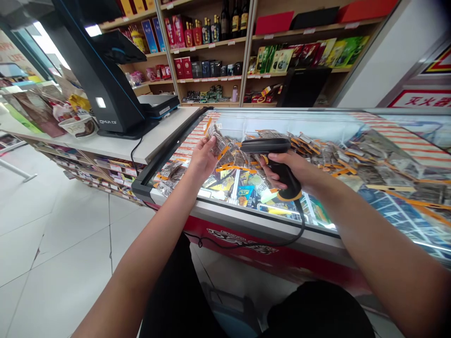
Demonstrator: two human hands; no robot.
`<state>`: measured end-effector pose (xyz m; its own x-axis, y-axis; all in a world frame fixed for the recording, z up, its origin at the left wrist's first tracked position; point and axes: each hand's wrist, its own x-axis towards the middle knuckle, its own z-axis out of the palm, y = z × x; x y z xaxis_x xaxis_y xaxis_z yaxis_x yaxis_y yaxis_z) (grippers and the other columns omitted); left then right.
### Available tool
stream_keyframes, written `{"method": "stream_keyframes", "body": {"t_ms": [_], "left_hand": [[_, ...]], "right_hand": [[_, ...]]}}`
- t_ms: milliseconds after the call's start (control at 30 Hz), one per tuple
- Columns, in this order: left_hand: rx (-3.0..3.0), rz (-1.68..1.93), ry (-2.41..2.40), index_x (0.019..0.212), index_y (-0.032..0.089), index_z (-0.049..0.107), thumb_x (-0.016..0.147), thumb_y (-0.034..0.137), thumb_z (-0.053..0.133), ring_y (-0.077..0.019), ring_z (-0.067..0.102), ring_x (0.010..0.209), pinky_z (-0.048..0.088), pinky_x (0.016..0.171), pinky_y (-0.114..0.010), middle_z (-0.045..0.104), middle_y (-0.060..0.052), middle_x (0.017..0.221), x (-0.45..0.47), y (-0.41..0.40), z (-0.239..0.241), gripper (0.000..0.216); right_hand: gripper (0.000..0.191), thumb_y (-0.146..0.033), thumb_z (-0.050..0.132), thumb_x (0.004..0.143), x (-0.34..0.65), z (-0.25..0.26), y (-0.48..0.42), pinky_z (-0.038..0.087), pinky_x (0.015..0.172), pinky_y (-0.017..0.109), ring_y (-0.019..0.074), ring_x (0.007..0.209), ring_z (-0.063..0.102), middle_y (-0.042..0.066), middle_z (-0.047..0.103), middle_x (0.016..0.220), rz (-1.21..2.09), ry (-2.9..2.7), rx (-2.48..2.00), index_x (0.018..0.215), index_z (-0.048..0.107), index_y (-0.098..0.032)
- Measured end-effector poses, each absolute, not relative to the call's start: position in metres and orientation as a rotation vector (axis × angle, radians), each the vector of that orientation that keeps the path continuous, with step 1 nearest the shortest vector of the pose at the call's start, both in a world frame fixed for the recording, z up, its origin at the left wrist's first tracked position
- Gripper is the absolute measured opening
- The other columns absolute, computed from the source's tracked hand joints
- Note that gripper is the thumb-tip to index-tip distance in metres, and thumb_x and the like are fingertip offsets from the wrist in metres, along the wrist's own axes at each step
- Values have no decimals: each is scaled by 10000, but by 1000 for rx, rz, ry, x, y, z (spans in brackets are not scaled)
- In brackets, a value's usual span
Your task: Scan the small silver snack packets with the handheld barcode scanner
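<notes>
My right hand point(287, 170) grips the handle of a black barcode scanner point(269, 148) with an orange base, its head pointing left. Its black cable hangs down over the freezer's front edge. My left hand point(203, 157) holds up a small snack packet point(215, 140) with dark print and an orange strip, just left of the scanner's head. Both hands hover above the glass lid of a chest freezer point(246, 220), where several similar packets point(327, 155) lie spread out.
A white counter point(116, 146) at left carries a black checkout terminal point(105, 84) and a paper bowl point(79, 126). Wooden shelves point(218, 47) with bottles and boxes line the back wall. Pale floor tiles point(52, 244) extend at lower left.
</notes>
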<state>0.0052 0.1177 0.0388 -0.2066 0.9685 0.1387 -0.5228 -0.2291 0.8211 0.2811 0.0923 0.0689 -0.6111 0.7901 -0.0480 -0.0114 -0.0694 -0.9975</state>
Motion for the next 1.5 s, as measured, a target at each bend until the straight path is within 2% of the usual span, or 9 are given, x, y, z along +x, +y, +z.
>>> {"method": "stream_keyframes", "body": {"t_ms": [200, 367, 700, 833, 933, 1033, 1133, 1300, 1500], "left_hand": [[1505, 1867, 1232, 1047, 223, 758, 943, 96, 750, -182, 755, 1031, 618, 925, -301, 800, -73, 1192, 2, 128, 20, 165], [1770, 1900, 1351, 1115, 237, 794, 984, 105, 691, -222, 752, 1164, 621, 988, -329, 797, -100, 1202, -1, 131, 12, 213], [1932, 1846, 1444, 1186, 250, 822, 1025, 131, 670, -232, 761, 1148, 634, 956, -340, 807, -104, 1220, -6, 133, 8, 252], [2128, 1649, 1562, 1347, 251, 830, 1038, 136, 643, -274, 746, 1290, 610, 1153, -443, 800, -133, 1342, -5, 139, 8, 379], [2286, 1330, 1750, 1418, 247, 836, 1007, 129, 678, -334, 654, 1505, 442, 1367, -569, 761, -169, 1490, 7, 142, 8, 455], [2264, 1121, 1955, 1461, 297, 826, 1035, 218, 706, -408, 468, 1695, 318, 1420, -672, 634, -160, 1703, 20, 134, 10, 450], [2209, 1201, 2031, 1493, 346, 791, 1033, 279, 743, -467, 316, 1768, 265, 1409, -740, 508, -130, 1821, 20, 115, 19, 468], [2157, 1252, 2188, 1319, 278, 798, 975, 363, 800, -527, 543, 1538, 368, 1313, -775, 694, -218, 1563, -33, 69, 42, 354], [1879, 226, 2655, 1160, 156, 773, 1115, 390, 469, -513, 725, 1254, 572, 1079, -696, 794, -298, 1244, -125, 44, 55, 386]], "right_hand": [[413, -591, 791, 997, 280, 72, 90, 371, 441, 321, 142, 438, 460, -21, 540, 655, 1694, -1677, -866, 966, 560, -250], [458, -624, 825, 968, 278, 73, 91, 357, 426, 308, 147, 425, 486, -32, 540, 641, 1687, -1705, -877, 974, 558, -252], [536, -675, 884, 929, 280, 70, 94, 372, 434, 316, 148, 435, 502, -29, 550, 644, 1709, -1700, -865, 974, 555, -255], [479, -649, 826, 977, 280, 71, 93, 385, 449, 320, 146, 436, 487, -34, 540, 649, 1705, -1693, -860, 987, 552, -256], [435, -615, 788, 1010, 280, 73, 93, 398, 461, 327, 144, 437, 473, -29, 545, 661, 1692, -1693, -859, 991, 542, -256], [434, -611, 781, 1013, 280, 73, 94, 400, 462, 328, 151, 441, 478, -27, 546, 657, 1687, -1691, -877, 993, 533, -256], [437, -617, 783, 1003, 281, 73, 95, 382, 452, 322, 159, 444, 492, -21, 547, 650, 1666, -1694, -901, 994, 545, -251], [396, -580, 772, 1023, 280, 74, 92, 385, 451, 322, 148, 450, 452, -21, 542, 654, 1675, -1659, -910, 983, 547, -257], [455, -609, 826, 986, 279, 76, 90, 389, 438, 324, 159, 460, 491, -20, 552, 653, 1684, -1662, -893, 971, 538, -257]]}}
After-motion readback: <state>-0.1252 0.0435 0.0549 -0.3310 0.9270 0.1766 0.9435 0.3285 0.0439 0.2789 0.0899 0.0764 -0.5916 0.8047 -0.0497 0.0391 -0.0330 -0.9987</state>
